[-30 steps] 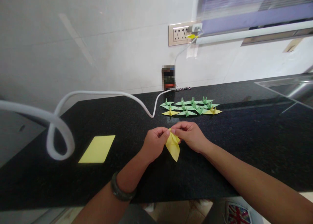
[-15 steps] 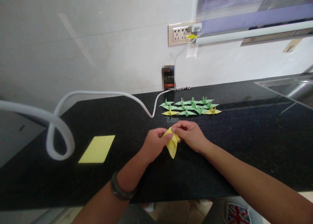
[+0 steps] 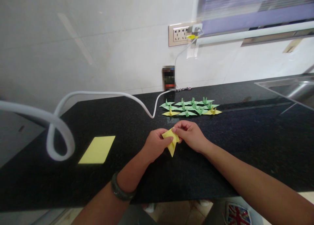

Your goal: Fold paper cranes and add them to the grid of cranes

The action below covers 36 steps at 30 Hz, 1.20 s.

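Both hands meet over the dark counter around a partly folded sheet of yellow origami paper (image 3: 173, 147). My left hand (image 3: 156, 144) pinches its left side, the thumb lying across the front of the paper. At the upper right edge, my right hand (image 3: 191, 135) grips the paper between thumb and fingers. A pointed flap hangs down between them. Just beyond the hands stand rows of folded paper cranes, mostly green ones (image 3: 187, 113), with a yellow crane (image 3: 171, 112) at the front left and another yellow crane (image 3: 213, 111) at the right.
A flat yellow paper stack or sheet (image 3: 97, 150) lies left on the black counter (image 3: 196, 176). A white cable (image 3: 103, 93) loops across the left side. Against the wall leans a blurred-out phone-like object (image 3: 169, 77). A sink (image 3: 294, 87) is at far right, a socket (image 3: 181, 34) above.
The yellow paper's lower flap has narrowed into a sharper point, and its top has flattened out wider. My left thumb has shifted slightly downward; the hands otherwise stay in place.
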Tool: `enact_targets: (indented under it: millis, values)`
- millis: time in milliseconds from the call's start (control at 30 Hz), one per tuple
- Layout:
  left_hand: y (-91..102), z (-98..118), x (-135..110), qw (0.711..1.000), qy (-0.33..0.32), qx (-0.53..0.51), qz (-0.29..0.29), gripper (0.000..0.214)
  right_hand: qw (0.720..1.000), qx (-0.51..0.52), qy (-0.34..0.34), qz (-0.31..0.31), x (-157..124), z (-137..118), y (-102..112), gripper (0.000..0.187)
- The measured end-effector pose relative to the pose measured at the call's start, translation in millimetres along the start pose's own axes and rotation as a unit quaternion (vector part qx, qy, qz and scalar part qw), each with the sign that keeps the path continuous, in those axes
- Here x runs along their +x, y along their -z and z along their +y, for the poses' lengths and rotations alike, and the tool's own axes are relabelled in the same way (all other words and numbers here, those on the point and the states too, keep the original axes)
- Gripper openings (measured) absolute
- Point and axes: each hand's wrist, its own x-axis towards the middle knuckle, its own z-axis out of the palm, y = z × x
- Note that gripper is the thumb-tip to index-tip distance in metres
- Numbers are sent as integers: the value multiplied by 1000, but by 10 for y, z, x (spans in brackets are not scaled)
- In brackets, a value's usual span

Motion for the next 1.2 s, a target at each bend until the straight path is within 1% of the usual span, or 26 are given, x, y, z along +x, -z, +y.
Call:
enact_targets:
  millis: [100, 167, 233, 300, 367, 433, 467, 533, 600, 633, 700, 767, 800, 867, 900, 933, 1000, 1067, 1200]
  values:
    - [-15, 9, 8, 997, 41, -64, -18, 13, 1000, 5, 11, 25, 14, 24, 18, 20]
    - [-14, 10, 13, 994, 62, -88, -19, 12, 1000, -1, 9, 12, 21, 19, 35, 20]
    - [4, -6, 19, 995, 66, -77, -19, 11, 999, -40, 15, -16, 22, -5, 57, 18]
    - [37, -40, 28, 998, 51, -32, -28, 10, 990, -121, 54, -43, 16, -41, 83, 15]
    - [76, -76, 37, 999, 25, 26, -36, 9, 968, -212, 117, -64, 6, -78, 111, 11]
    - [109, -94, 46, 998, 6, 64, -28, 9, 944, -278, 156, -81, -4, -98, 140, 11]
    - [121, -91, 51, 997, -2, 70, -18, 10, 938, -296, 159, -87, -7, -99, 153, 12]
    - [138, -60, 59, 998, -12, 57, 3, 12, 938, -305, 139, -94, -8, -81, 170, 14]
    - [150, -10, 65, 1000, -11, 13, 20, 19, 948, -283, 111, -94, -3, -47, 163, 17]
    - [156, 17, 66, 999, -10, -21, 34, 24, 956, -262, 99, -83, 0, -30, 148, 18]
    - [166, 58, 67, 991, -20, -109, 76, 36, 976, -202, 79, -32, 2, 1, 92, 21]
    - [161, 77, 62, 975, -46, -188, 106, 46, 991, -113, 57, 39, -2, 25, 14, 24]
    - [149, 77, 57, 971, -56, -207, 102, 48, 995, -64, 43, 65, -7, 36, -28, 25]
    - [104, 66, 45, 977, -56, -196, 56, 49, 995, 17, 25, 99, -21, 61, -108, 27]
    - [75, 56, 39, 984, -43, -169, 29, 46, 994, 46, 15, 103, -29, 74, -142, 27]
    - [46, 46, 35, 989, -33, -147, 14, 42, 993, 68, 7, 100, -37, 86, -171, 28]
    - [-2, 27, 32, 992, -30, -123, 26, 37, 992, 89, -8, 85, -54, 106, -212, 28]
    - [-23, 13, 35, 992, -31, -114, 49, 35, 994, 87, -16, 63, -69, 109, -228, 29]
    - [-8, 4, 42, 991, -26, -114, 60, 33, 999, 37, -17, 20, -87, 59, -214, 29]
